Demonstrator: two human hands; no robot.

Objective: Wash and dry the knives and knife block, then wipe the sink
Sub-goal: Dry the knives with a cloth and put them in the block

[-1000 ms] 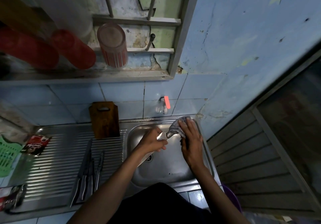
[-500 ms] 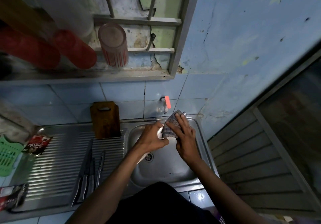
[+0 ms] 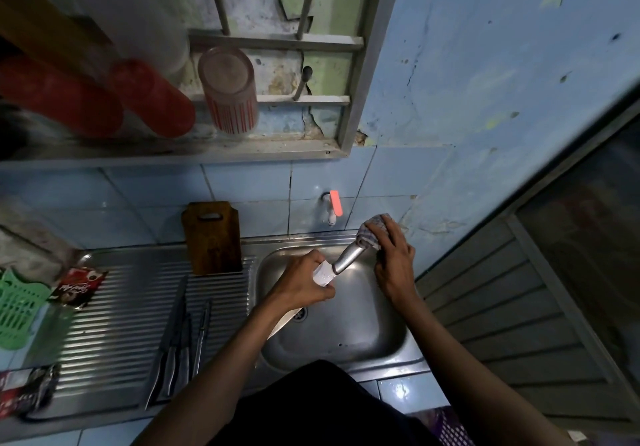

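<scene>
Over the steel sink (image 3: 377, 338), my left hand (image 3: 304, 283) grips a steel knife (image 3: 346, 260) by its blade near the handle; the blade tip shows below my wrist by the drain. My right hand (image 3: 393, 258) holds a checked cloth (image 3: 370, 234) wrapped round the end of the knife's handle, up near the sink's back rim. Several other knives (image 3: 176, 348) lie side by side on the ribbed drainboard (image 3: 114, 314). The wooden knife block (image 3: 213, 238) stands against the tiled wall, left of the sink.
A tap (image 3: 332, 206) with a red lever sticks out of the wall above the sink. A green basket (image 3: 19, 307) and sachets (image 3: 78, 286) lie at the drainboard's left. A shelf above carries an upturned glass (image 3: 228, 92) and red cups (image 3: 152, 99).
My right hand has slid the cloth along the handle to its far end, up and to the right. More of the steel handle now shows between my hands.
</scene>
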